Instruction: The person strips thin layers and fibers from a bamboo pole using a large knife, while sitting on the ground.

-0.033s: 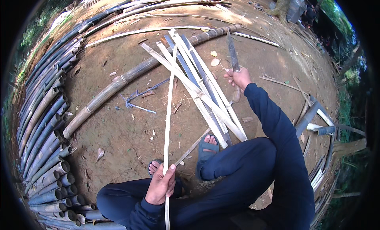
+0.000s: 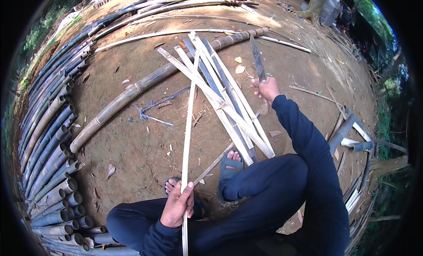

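The pale bamboo strip [image 2: 188,128], as I viewed it remotely, ran up the middle from the lower edge of view, its far end overlapping the strip pile [image 2: 222,103]; whether they touched there I could not tell. I judged it light, fairly stiff yet springy along its length, dry rather than slippery, and liable to splinter at the edges, so that its flat faces near the lower end offered the safest hold. There the left hand [image 2: 177,205] had its fingers closed round it, thumb uppermost. The right hand [image 2: 265,87] had its fingers wrapped round the handle of a long knife [image 2: 256,57], blade forward, beside the pile. Beyond lay a thick bamboo pole [image 2: 136,88] and, leftward, stacked dark poles [image 2: 55,137]
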`<state>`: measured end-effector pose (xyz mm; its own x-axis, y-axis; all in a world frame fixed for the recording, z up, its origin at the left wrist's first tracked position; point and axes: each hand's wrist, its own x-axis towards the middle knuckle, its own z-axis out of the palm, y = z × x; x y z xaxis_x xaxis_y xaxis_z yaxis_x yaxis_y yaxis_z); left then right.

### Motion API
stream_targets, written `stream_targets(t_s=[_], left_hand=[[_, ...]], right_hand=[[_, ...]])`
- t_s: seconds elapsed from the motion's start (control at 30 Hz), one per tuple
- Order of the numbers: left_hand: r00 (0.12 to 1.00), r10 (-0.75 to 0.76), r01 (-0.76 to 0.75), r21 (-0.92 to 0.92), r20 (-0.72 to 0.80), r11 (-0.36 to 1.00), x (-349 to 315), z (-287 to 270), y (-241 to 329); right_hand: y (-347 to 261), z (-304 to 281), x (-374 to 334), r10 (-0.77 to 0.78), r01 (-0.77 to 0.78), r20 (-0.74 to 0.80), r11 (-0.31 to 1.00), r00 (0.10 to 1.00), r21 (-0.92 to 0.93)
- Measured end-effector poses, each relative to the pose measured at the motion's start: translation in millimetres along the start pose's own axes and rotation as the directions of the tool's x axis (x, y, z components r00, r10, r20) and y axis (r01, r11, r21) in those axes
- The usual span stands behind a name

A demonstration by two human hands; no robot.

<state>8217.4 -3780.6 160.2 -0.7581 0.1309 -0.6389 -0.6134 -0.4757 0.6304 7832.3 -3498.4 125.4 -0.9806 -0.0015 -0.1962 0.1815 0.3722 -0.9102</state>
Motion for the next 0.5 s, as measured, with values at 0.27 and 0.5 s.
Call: stream_targets(t_s=[0.27, 0.5], left_hand=[[1.0, -0.009, 0.007, -0.091, -0.017, 0.996, 5, -3, 6], [0.997, 0.062, -0.065, -0.086, -0.041, 0.994, 10, -6, 11]], right_hand=[[-40, 39, -60, -0.433, 0.476, 0.199, 0.807, 0.879, -0.35], [-44, 92, -136, -0.648, 0.955, 0.723, 0.025, 0.24, -0.295]])
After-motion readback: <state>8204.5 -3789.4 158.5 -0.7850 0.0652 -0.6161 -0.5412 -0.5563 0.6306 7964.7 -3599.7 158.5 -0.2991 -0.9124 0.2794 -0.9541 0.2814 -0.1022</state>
